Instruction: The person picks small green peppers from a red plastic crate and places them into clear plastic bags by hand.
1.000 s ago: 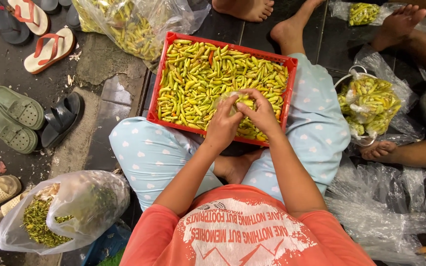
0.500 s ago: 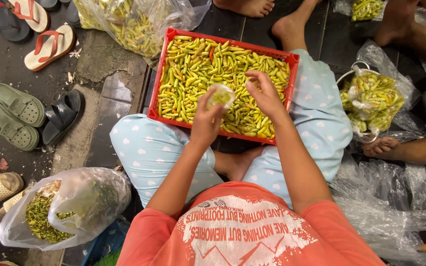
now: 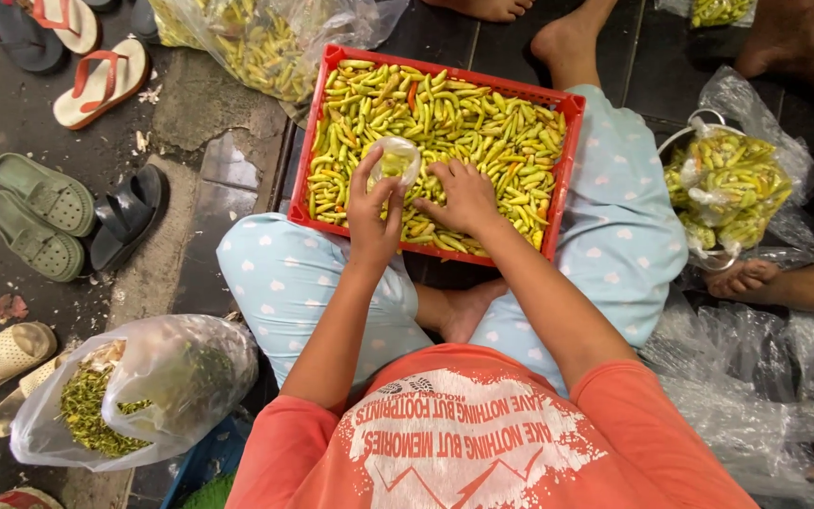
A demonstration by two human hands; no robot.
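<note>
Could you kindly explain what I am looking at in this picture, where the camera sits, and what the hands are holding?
The picture comes from a camera worn on a person's head, looking straight down, so you see their orange shirt, pale blue dotted trousers and both bare arms. The person sits cross-legged with a red plastic crate resting on their legs, filled with small green and yellow chilli peppers. Their left hand holds up a small clear plastic bag with a few chillies inside. Their right hand lies flat on the chillies in the crate, fingers spread among them. At lower left lies a large clear plastic bag of green stems. Sandals are scattered on the dark floor at left. At right is a tied clear bag of more chillies, and other people's bare feet show at the top and right edges.
</note>
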